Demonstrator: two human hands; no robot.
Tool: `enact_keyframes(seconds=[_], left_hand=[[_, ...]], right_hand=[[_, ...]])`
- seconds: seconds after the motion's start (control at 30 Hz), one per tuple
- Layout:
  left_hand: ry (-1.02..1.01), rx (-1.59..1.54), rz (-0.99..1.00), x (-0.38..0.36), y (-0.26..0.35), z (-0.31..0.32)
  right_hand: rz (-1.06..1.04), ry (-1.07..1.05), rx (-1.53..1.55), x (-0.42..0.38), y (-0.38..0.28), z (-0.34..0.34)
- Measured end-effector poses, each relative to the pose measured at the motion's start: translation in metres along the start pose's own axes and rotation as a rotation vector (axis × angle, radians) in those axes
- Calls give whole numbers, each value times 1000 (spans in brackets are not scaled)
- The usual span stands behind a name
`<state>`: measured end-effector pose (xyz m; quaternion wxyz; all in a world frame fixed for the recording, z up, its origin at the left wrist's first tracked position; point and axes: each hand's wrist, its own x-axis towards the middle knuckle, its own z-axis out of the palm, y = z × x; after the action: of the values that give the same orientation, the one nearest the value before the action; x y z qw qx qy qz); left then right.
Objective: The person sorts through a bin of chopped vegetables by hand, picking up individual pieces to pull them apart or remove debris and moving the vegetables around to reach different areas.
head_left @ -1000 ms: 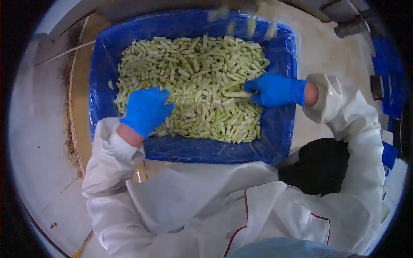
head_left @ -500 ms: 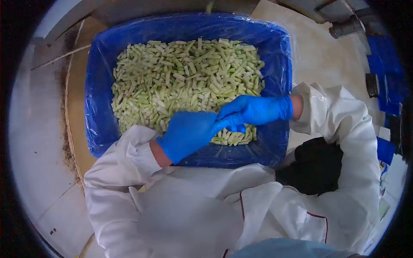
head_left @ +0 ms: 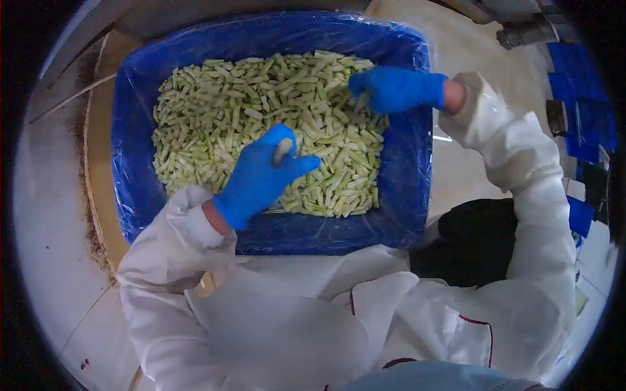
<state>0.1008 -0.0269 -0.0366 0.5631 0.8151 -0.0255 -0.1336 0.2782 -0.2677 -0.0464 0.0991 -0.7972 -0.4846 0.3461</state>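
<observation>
Many pale green cut vegetable pieces (head_left: 261,111) lie in a blue crate (head_left: 313,244) lined with clear plastic. Over the lower middle of the pieces, my left hand (head_left: 261,173), in a blue glove, has its fingers curled around a pale piece (head_left: 282,151), with the thumb pointing right. My right hand (head_left: 398,90), also blue-gloved, reaches over the crate's right side at the upper right edge of the pieces. Its fingers point down and are bent together; a pale bit shows at the fingertips, too blurred to make out.
Blue containers (head_left: 580,98) stand at the far right, beside a metal fitting (head_left: 525,34). A thin rod (head_left: 72,101) meets the crate's left side. Below the crate are the white coat (head_left: 430,313) and a dark object (head_left: 476,244).
My hands were together over the lower part of the crate and have come apart. The right hand has moved up; the left has turned palm-up, showing a pale piece. The view has shifted slightly.
</observation>
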Motion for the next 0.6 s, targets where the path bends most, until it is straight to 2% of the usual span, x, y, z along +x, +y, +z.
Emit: enact_keyframes(seconds=[0.03, 0.13, 0.2, 0.27, 0.37, 0.4, 0.47, 0.5, 0.57, 0.6], left_hand=[[-13, -9, 10, 4, -13, 3], [-35, 3, 16, 13, -28, 5], [-24, 44, -15, 15, -19, 7], [89, 164, 169, 18, -29, 14], [230, 452, 461, 28, -21, 20], [270, 567, 555, 30, -17, 24], [212, 579, 618, 36, -20, 37], [183, 583, 656, 39, -21, 42], [39, 752, 501, 35, -20, 41], [-40, 830, 410, 29, -20, 41]], right_hand=[[62, 118, -148, 7, 15, 10], [59, 207, -379, 30, 41, 47], [63, 161, -429, 34, 40, 48], [122, 88, -413, 29, 34, 43], [-41, 169, -69, 6, 13, 39], [-49, 139, 79, 3, 0, 40], [-56, 84, 376, -5, -28, 40], [22, -18, 530, -5, -41, 35], [185, -238, 844, -5, -61, 29], [171, -206, 865, -4, -58, 30]])
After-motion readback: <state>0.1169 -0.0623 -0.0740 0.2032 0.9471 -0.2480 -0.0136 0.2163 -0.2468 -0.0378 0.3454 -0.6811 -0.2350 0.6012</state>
